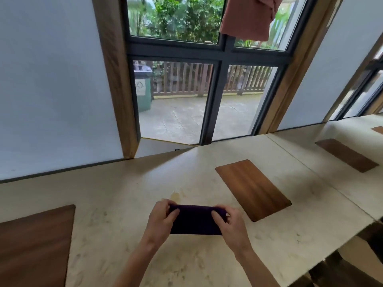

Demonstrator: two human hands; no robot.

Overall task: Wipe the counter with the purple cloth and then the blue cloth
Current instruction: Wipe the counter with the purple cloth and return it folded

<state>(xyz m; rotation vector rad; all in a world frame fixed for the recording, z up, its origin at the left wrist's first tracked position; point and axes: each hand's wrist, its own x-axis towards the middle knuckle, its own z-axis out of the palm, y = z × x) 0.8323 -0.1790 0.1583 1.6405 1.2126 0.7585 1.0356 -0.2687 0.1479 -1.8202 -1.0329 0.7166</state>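
Note:
A dark purple cloth [195, 221], folded into a rectangle, is held just above the pale stone counter [116, 204] in front of me. My left hand [161, 219] grips its left end and my right hand [228, 222] grips its right end. A small yellowish smear [176, 196] lies on the counter just beyond the cloth. No blue cloth is in view.
Brown wooden mats lie on the counter: one to the right [252, 189], one at the near left [35, 245], one farther right [346, 155]. The counter's front edge [310, 259] runs off to the lower right. A window [207, 79] and white wall panels stand behind the counter.

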